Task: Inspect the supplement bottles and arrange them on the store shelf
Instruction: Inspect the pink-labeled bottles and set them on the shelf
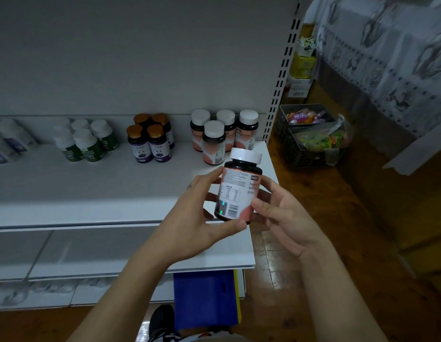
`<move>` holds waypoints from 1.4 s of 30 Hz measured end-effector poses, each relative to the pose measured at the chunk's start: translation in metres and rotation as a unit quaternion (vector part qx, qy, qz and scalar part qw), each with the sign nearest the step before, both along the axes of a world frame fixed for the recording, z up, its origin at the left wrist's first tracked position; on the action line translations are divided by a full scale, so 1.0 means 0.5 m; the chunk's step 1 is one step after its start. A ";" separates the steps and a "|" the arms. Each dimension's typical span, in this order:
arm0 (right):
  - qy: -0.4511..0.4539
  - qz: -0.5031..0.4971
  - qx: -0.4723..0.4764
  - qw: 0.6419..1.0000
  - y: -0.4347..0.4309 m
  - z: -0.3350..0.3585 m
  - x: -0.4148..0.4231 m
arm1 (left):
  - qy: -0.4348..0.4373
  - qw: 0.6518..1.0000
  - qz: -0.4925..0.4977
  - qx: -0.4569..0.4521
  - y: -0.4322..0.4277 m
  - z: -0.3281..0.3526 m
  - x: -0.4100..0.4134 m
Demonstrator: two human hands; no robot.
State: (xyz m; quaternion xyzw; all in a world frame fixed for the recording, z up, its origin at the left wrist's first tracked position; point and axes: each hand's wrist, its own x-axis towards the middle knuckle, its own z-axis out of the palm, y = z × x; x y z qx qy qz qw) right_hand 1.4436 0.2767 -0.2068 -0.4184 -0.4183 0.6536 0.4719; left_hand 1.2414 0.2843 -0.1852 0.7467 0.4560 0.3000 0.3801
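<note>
Head: left hand [192,218], right hand [286,218] grip bottle [236,191]; label print unreadable.

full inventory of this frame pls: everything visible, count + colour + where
held bottle: 1, dark, pink-white label, white cap, in front of the shelf edge
pink-label bottles: 4, white caps, shelf right end
purple-label bottles: 4, gold caps, shelf middle
green-label bottles: at least 4, white, left of the purple ones
blurred bottles: count unclear, white-purple, shelf far left
shelf: 1, white
crates: 2, black, colourful packets inside, floor at right
blue box: 1, under the lower shelf
left hand: grips held bottle
right hand: grips held bottle
</note>
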 end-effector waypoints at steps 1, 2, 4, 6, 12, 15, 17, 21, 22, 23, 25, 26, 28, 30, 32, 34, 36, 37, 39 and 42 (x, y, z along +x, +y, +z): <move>-0.010 -0.004 0.001 1.000 0.000 0.000 -0.003 | 0.006 1.000 0.000 -0.002 -0.001 0.000 0.000; -0.018 -0.009 0.001 1.000 0.000 0.000 -0.006 | 0.008 1.000 0.001 -0.005 -0.003 -0.001 0.001; -0.029 -0.016 0.001 0.999 0.001 0.003 -0.015 | 0.000 1.000 0.006 -0.012 -0.005 -0.004 0.004; -0.034 -0.018 0.003 0.999 0.001 0.002 -0.020 | -0.006 1.000 0.016 -0.017 -0.007 -0.004 0.005; -0.058 -0.031 0.013 0.998 -0.001 -0.001 -0.025 | -0.033 0.998 0.037 -0.045 -0.013 -0.001 0.001; -0.057 -0.040 0.015 0.997 0.000 0.000 -0.017 | -0.106 0.989 0.015 -0.097 -0.021 -0.004 -0.008; -0.044 -0.031 0.009 0.999 0.000 0.003 -0.015 | -0.118 0.988 -0.002 -0.103 -0.026 -0.009 -0.012; -0.002 0.032 -0.014 0.999 -0.005 0.009 -0.027 | -0.118 0.988 -0.017 -0.097 -0.034 -0.012 -0.014; 0.005 0.046 -0.013 0.999 -0.006 0.011 -0.032 | -0.097 0.992 -0.017 -0.084 -0.036 -0.012 -0.014; 0.008 0.050 -0.011 0.999 -0.007 0.011 -0.037 | -0.064 0.996 -0.008 -0.060 -0.036 -0.013 -0.014; -0.002 0.038 -0.008 0.999 -0.006 0.009 -0.043 | 0.002 1.000 0.029 -0.011 -0.032 -0.018 -0.012; -0.016 0.028 -0.008 0.999 -0.005 0.008 -0.045 | 0.014 0.999 0.046 -0.008 -0.030 -0.020 -0.010; -0.052 0.008 -0.006 0.999 -0.004 0.004 -0.048 | -0.012 0.997 0.065 -0.035 -0.032 -0.021 -0.005; -0.067 -0.001 -0.004 0.998 -0.004 0.001 -0.044 | -0.054 0.994 0.081 -0.057 -0.037 -0.022 -0.002; -0.058 -0.010 -0.010 0.998 -0.006 -0.002 -0.037 | -0.101 0.988 0.088 -0.073 -0.040 -0.028 -0.002; -0.046 -0.016 -0.023 0.999 -0.009 -0.004 -0.027 | -0.134 0.985 0.075 -0.082 -0.047 -0.031 0.001; -0.043 -0.003 -0.030 0.999 -0.012 -0.006 -0.022 | -0.141 0.984 0.059 -0.088 -0.054 -0.030 0.005; -0.044 0.010 -0.031 0.999 -0.014 -0.006 -0.023 | -0.141 0.984 0.054 -0.094 -0.058 -0.027 0.009; -0.036 0.045 -0.034 0.998 -0.022 -0.008 -0.027 | -0.119 0.987 0.053 -0.098 -0.058 -0.027 0.013; -0.016 0.065 -0.032 0.997 -0.027 -0.007 -0.038 | -0.035 0.994 0.056 -0.082 -0.049 -0.035 0.010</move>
